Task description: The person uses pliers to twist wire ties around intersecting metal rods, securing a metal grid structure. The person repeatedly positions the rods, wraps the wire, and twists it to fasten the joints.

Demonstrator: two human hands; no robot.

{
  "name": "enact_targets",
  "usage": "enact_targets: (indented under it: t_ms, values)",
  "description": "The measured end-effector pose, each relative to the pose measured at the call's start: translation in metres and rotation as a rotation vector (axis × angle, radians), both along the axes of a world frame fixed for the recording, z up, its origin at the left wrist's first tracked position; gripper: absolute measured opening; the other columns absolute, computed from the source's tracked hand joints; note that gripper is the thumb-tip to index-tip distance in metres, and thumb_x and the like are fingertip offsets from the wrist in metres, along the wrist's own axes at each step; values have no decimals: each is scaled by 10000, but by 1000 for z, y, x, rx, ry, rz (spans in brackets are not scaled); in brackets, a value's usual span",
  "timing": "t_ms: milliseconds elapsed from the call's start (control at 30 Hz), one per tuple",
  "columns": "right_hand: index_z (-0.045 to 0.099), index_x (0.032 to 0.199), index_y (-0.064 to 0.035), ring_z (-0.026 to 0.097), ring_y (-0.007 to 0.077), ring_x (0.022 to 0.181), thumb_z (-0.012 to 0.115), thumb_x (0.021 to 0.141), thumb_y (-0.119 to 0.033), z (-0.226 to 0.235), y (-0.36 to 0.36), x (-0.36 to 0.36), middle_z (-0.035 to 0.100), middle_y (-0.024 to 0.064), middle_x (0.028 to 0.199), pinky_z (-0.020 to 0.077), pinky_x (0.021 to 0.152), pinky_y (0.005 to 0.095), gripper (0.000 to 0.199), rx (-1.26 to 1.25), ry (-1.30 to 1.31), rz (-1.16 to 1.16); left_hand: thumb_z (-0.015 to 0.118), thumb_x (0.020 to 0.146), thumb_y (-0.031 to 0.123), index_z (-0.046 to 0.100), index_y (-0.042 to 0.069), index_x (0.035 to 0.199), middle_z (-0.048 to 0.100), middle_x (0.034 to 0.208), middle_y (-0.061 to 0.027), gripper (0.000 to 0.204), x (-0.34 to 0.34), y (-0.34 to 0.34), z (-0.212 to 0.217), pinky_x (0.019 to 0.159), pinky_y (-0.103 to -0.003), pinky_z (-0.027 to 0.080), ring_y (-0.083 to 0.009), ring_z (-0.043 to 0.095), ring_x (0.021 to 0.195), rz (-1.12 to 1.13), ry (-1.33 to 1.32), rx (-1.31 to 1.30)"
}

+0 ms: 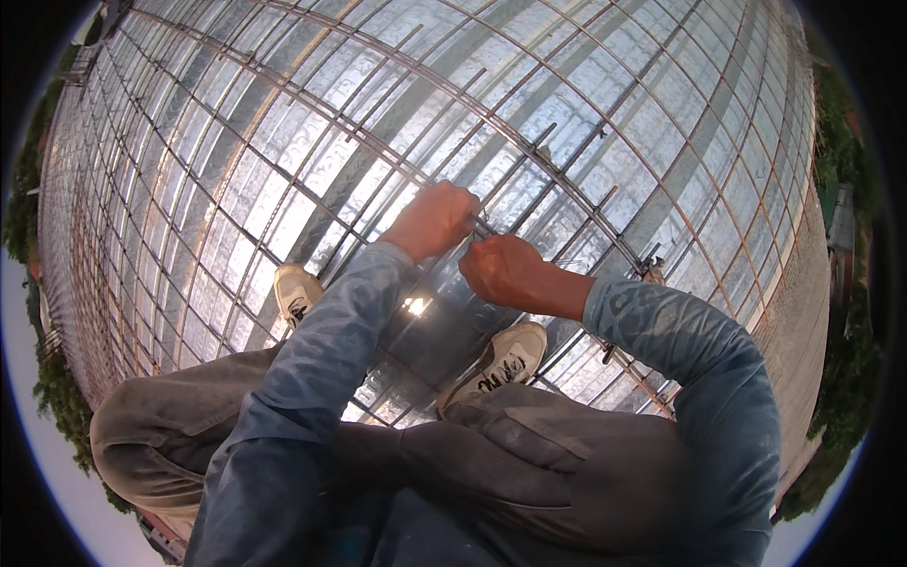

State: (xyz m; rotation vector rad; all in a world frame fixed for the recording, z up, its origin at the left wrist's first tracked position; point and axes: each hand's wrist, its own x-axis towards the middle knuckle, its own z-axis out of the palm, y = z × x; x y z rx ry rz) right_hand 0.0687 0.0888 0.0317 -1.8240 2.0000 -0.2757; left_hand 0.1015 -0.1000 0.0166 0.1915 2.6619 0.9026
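Observation:
My left hand (435,219) is closed at a crossing of the steel rebar mesh (515,140), its knuckles turned away from me. Close beside it on the right, my right hand (505,271) is curled into a fist. A short dark piece of bar or wire shows in the narrow gap between the two hands. Whatever each hand grips is hidden by the fingers. Beneath the mesh lies shiny ribbed metal decking (316,156). Several bars run doubled near my hands, with short bar ends sticking out past the crossings.
My left shoe (298,293) and right shoe (507,361) are planted among the bars, below my hands. My bent knees fill the lower part of the view. The rebar grid stretches out on all sides, and green trees (833,142) stand beyond the deck's right edge.

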Motion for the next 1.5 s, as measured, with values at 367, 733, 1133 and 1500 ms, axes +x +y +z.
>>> enact_targets:
  t_ms: [367, 733, 1133, 1500]
  values:
    - [770, 937, -154, 749, 217, 938, 659, 887, -171, 27, -78, -60, 776, 99, 969, 570, 693, 337, 123, 241, 355, 48, 615, 1013, 226, 714, -29, 980, 693, 770, -107, 276, -25, -37, 7, 691, -374, 501, -160, 594, 702, 1003, 165, 467]
    - [722, 956, 5, 649, 126, 634, 543, 1038, -225, -8, 10, -42, 716, 80, 741, 523, 598, 287, 303, 645, -1038, -698, 458, 1093, 447, 590, 8, 1185, 663, 995, -96, 468, 54, 94, -31, 851, -429, 518, -237, 634, 928, 1668, -759, 1404]
    - [593, 1330, 0, 651, 376, 1075, 854, 844, -396, -9, 253, -37, 671, 219, 1116, 525, 931, 461, 678, 395, 71, -1403, 504, 1074, 513, 525, 40, 1189, 604, 1016, -91, 487, 37, 117, -9, 980, -462, 542, -263, 633, 985, 2026, -766, 1779]
    - [509, 1317, 67, 583, 513, 1183, 792, 830, -317, -27, 245, -15, 582, 347, 1293, 488, 1020, 529, 682, 697, 32, -1414, 595, 1023, 567, 623, 74, 1020, 476, 707, 38, 493, 36, 108, -20, 586, -303, 398, -103, 423, 595, 1974, -779, 2186]
